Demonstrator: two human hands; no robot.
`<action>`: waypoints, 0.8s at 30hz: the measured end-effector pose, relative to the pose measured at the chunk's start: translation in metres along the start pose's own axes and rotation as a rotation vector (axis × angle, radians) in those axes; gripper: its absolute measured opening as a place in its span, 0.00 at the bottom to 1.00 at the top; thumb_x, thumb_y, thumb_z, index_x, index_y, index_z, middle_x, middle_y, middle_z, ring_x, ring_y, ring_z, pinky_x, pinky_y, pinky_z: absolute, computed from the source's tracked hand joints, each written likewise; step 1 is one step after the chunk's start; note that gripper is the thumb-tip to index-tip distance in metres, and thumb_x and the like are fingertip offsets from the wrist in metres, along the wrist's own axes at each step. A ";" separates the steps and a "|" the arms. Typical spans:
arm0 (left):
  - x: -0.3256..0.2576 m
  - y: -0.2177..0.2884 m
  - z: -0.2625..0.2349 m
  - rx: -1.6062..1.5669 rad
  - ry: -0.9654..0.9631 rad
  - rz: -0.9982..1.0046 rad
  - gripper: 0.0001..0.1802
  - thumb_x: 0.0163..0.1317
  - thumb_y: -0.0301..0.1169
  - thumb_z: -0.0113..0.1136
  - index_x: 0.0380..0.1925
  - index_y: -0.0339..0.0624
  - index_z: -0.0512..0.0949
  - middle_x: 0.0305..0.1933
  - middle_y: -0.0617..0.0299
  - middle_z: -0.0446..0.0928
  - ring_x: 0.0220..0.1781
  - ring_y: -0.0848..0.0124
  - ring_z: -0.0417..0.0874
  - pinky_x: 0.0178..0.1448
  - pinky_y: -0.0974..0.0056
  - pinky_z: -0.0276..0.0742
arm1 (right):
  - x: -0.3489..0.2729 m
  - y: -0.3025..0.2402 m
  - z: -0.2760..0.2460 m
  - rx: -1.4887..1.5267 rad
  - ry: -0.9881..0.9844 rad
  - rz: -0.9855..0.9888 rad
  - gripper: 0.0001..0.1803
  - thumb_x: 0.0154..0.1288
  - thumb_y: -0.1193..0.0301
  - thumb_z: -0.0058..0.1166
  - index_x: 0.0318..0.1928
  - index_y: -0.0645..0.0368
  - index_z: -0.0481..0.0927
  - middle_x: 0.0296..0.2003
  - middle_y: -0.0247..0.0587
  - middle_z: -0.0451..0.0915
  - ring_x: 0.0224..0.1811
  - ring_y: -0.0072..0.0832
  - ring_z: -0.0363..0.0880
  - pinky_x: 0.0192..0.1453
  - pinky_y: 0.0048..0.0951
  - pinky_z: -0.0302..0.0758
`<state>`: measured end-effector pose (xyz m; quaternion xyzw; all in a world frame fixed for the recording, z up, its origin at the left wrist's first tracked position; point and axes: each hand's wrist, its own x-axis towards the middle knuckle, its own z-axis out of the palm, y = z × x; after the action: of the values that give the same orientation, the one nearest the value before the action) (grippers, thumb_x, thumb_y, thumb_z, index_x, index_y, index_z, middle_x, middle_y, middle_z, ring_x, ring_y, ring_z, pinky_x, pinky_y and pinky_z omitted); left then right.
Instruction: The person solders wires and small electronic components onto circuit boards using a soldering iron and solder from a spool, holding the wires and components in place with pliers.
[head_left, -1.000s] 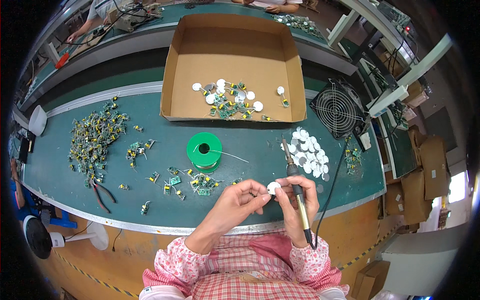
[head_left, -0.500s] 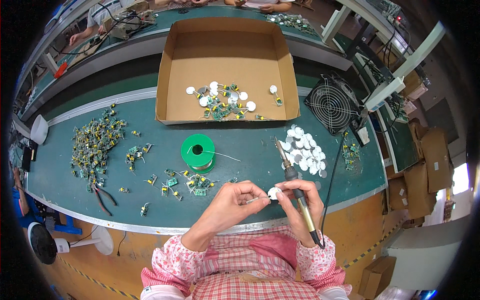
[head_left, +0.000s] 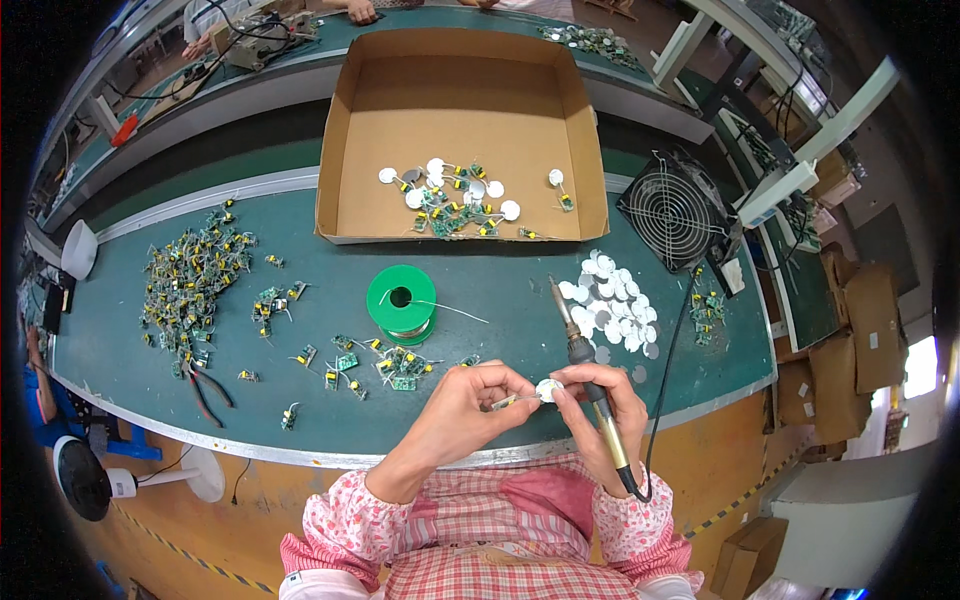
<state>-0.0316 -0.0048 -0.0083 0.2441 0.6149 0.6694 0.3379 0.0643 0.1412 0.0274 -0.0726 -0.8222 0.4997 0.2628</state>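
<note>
Near the table's front edge, my left hand (head_left: 470, 408) pinches a small circuit board (head_left: 503, 402), mostly hidden by the fingers. A thin lead from it reaches a round white disc (head_left: 547, 390). Thumb and fingertips of my right hand (head_left: 607, 405) grip that disc. The same right hand also holds a soldering iron (head_left: 613, 440), its tip pointing away from me toward a heap of loose discs (head_left: 612, 305). Beyond my left hand lie several small circuit boards (head_left: 400, 370) with yellow parts. Behind them stands a green spool of solder wire (head_left: 402, 318), its loose end pointing right.
A shallow cardboard box (head_left: 460, 120) at the back holds boards with discs attached. At left are a large board pile (head_left: 195, 280) and pliers (head_left: 208, 395). A fan with a wire guard (head_left: 665, 205) stands at right; the iron's black cord (head_left: 660, 400) runs past it.
My left fingertips have drawn slightly away from the disc, and the lead between them now shows. The disc is turned a little. The whole view has shifted slightly.
</note>
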 end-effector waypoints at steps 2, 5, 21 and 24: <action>0.000 -0.002 -0.003 0.004 0.020 -0.018 0.07 0.59 0.28 0.63 0.34 0.35 0.81 0.23 0.72 0.75 0.23 0.88 0.68 0.26 0.77 0.63 | 0.003 -0.006 0.001 -0.002 -0.013 0.026 0.15 0.55 0.84 0.60 0.43 0.62 0.76 0.36 0.43 0.82 0.33 0.22 0.81 0.36 0.21 0.76; 0.002 0.014 -0.007 -0.223 0.079 -0.174 0.06 0.58 0.25 0.64 0.34 0.35 0.81 0.29 0.67 0.78 0.32 0.85 0.75 0.34 0.78 0.69 | 0.006 -0.013 0.000 -0.158 0.066 -0.087 0.13 0.57 0.82 0.59 0.43 0.63 0.77 0.31 0.43 0.82 0.29 0.25 0.82 0.34 0.23 0.76; 0.020 0.004 -0.021 -0.521 0.317 -0.092 0.06 0.57 0.25 0.63 0.33 0.35 0.80 0.26 0.67 0.76 0.26 0.81 0.71 0.32 0.75 0.64 | 0.002 -0.014 0.004 -0.002 0.008 -0.153 0.07 0.64 0.72 0.47 0.36 0.65 0.73 0.20 0.44 0.80 0.17 0.27 0.81 0.20 0.24 0.74; 0.020 0.004 -0.022 -0.556 0.313 -0.096 0.05 0.57 0.25 0.63 0.33 0.35 0.80 0.25 0.67 0.76 0.26 0.80 0.71 0.31 0.75 0.64 | 0.003 -0.015 0.006 0.002 -0.012 -0.135 0.07 0.64 0.73 0.47 0.36 0.65 0.73 0.20 0.45 0.80 0.17 0.27 0.80 0.21 0.24 0.74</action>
<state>-0.0611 -0.0043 -0.0088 0.0070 0.4638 0.8244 0.3243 0.0605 0.1303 0.0398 -0.0136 -0.8264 0.4821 0.2908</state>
